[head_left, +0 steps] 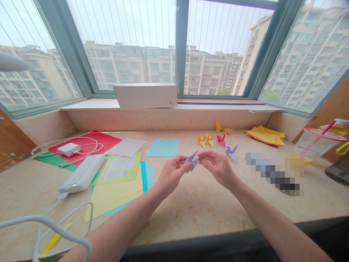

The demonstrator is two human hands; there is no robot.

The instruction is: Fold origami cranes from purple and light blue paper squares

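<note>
A small purple paper crane [192,162] is held above the counter in front of me. My left hand [174,173] pinches it between thumb and fingers from the left. On the other side, my right hand [216,165] has thumb and fingertips closed at the crane's right tip; the exact spot they grip is partly hidden. Just beyond my right hand stands another purple crane [231,152]. Behind it are a red crane [221,139] and several yellow cranes [209,139].
Blue paper sheets [163,147], yellow sheets [120,196] and red paper [89,143] lie left. A white power bank [83,173] and looping cable [46,220] are nearer. On the right are yellow paper [265,135] and a clear cup [313,143]. A white box [145,96] rests on the sill.
</note>
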